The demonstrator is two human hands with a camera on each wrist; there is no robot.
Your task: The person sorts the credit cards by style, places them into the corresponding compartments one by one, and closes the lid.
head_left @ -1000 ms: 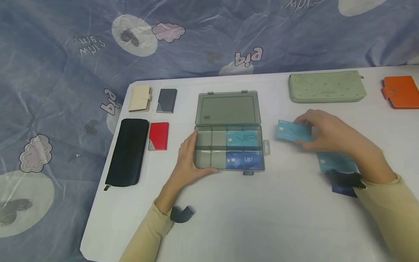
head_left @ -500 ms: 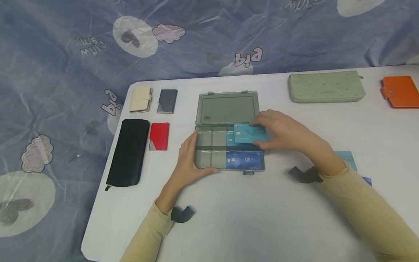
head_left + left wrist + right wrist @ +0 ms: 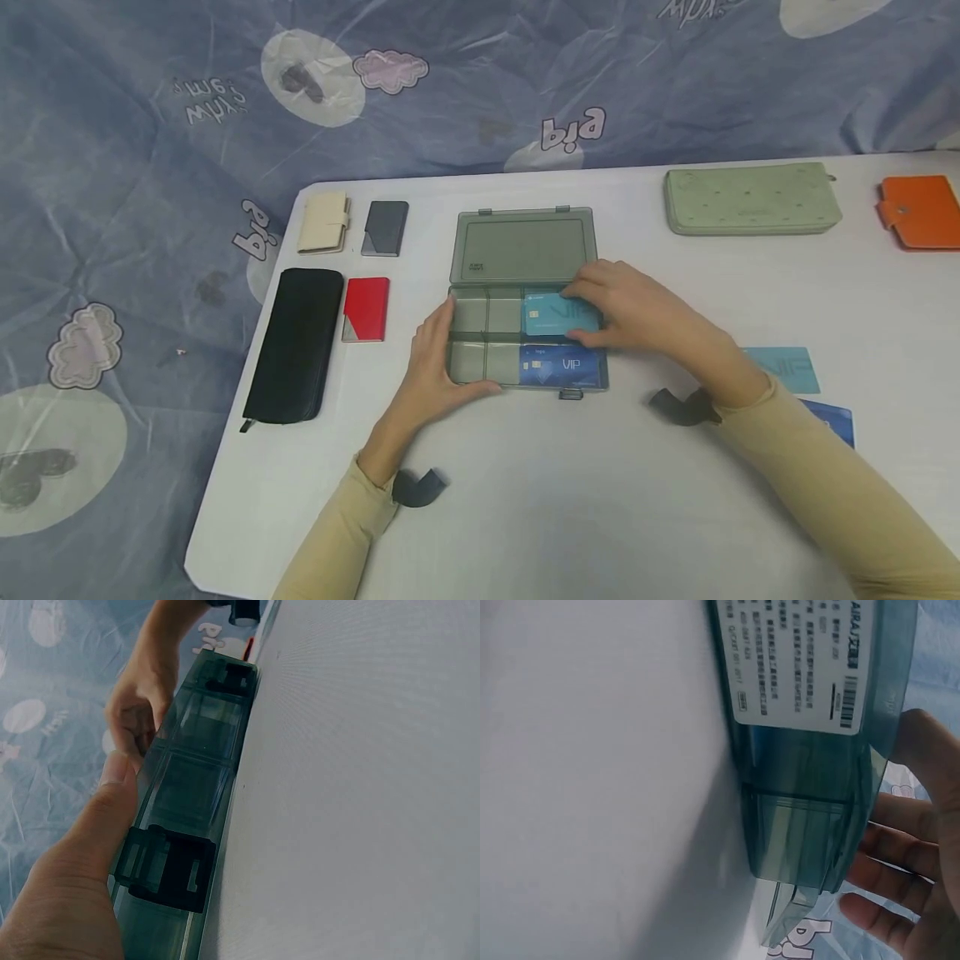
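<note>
A translucent green compartment box (image 3: 467, 362) lies on the white table, its lid (image 3: 521, 247) folded back. My left hand (image 3: 423, 379) rests spread at the box's left front corner, fingers along the left side and thumb on the front rim. My right hand (image 3: 637, 307) pinches a teal card (image 3: 546, 318) between thumb and fingers in the back right compartment. Another teal card beneath it is hidden. A blue VIP card (image 3: 561, 367) lies in the front right compartment. In the right wrist view, a white label (image 3: 799, 660) shows on the box.
Right of the box lie a teal card (image 3: 787, 368) and a blue card (image 3: 834, 418), partly under my right sleeve. A green wallet (image 3: 753, 200) and orange card holder (image 3: 921, 212) sit at the back right. Black (image 3: 294, 346), red (image 3: 366, 308), grey (image 3: 385, 227) and cream (image 3: 323, 222) holders lie left.
My right hand has carried the teal card leftward from beside the box, then down onto the teal card in the back right compartment. My left hand has stayed at the box's corner.
</note>
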